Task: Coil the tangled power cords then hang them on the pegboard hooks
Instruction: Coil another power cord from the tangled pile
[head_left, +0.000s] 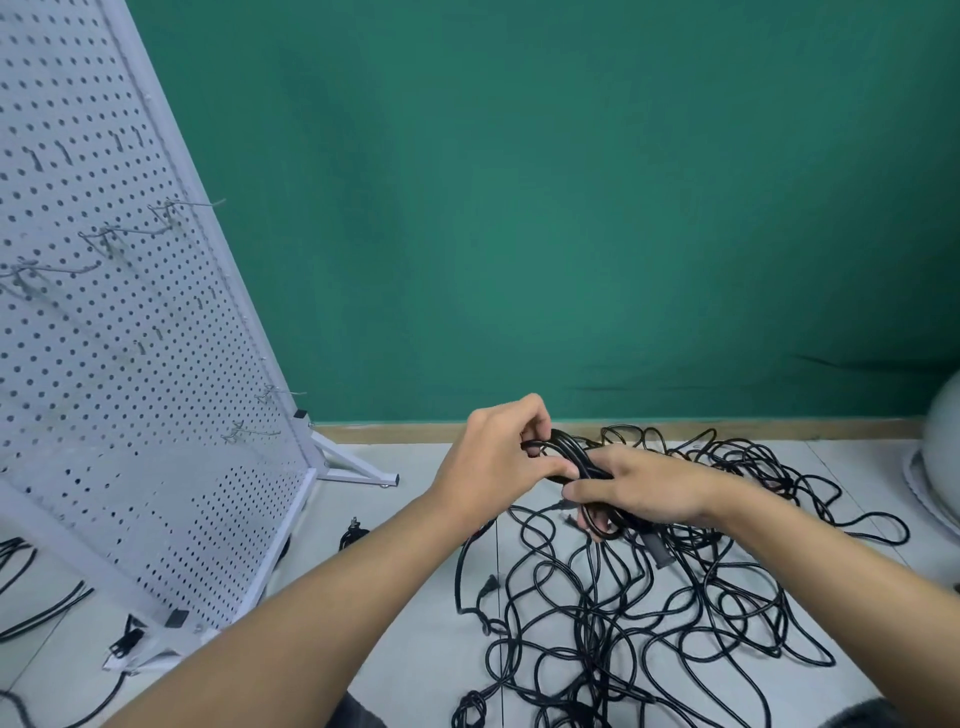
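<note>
Coiling step, seemingly: small bundle of looped black power cord (574, 460) pinched in the left hand (493, 457) and gripped in the right hand (644, 488), tangled heap of black cords (649, 597) beneath both hands on the floor (405, 597). Next, likely: pull slack free, finish loops, carry to thin wire hooks (187, 204) on the white perforated pegboard (104, 338) well left of the left hand. No readable writing.

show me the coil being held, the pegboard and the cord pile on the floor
coil (571, 452): head view, its upper loops
pegboard (130, 441): head view, bare panel
cord pile (592, 649): head view, tangled middle
</note>
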